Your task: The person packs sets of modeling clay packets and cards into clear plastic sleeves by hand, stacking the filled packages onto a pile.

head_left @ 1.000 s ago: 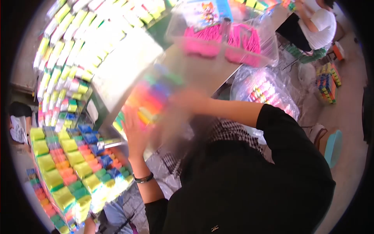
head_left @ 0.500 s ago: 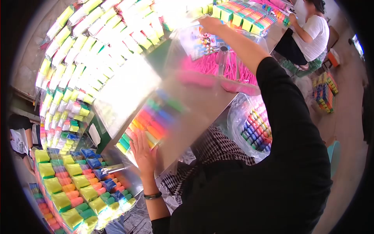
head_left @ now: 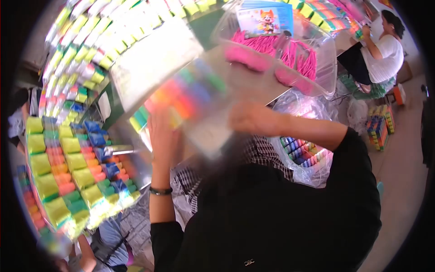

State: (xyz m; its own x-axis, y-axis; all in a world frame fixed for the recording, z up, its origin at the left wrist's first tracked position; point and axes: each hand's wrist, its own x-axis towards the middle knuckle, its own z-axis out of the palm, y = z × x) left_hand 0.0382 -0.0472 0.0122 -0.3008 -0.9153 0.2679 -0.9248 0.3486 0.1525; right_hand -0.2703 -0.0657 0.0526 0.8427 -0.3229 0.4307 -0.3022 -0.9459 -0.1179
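Observation:
A blurred pack of coloured rolls [head_left: 181, 93], in red, orange, blue and green, lies on the metal tabletop in front of me. My left hand [head_left: 163, 131] is at its near left end, with the fingers along one side and the thumb side towards the other. To the right of the pack is my right hand [head_left: 253, 119], smeared by motion, so its fingers cannot be made out. A pale blurred patch shows between the hands; I cannot tell what it is. Beyond them stands a clear plastic bin [head_left: 326, 68] with pink cords [head_left: 258, 45] and a stack of printed cards [head_left: 267, 20].
Many wrapped packs [head_left: 68, 59] cover the far left. A tray of yellow, orange and blue packs [head_left: 81, 167] stands at left. A plastic-lined container [head_left: 312, 167] of coloured rolls is by my lap. A person in white [head_left: 385, 59] sits at the upper right.
My right hand has come back from the cards behind the bin to beside the pack. My left hand stays at the pack's end. The view has shifted, and more of the bin shows.

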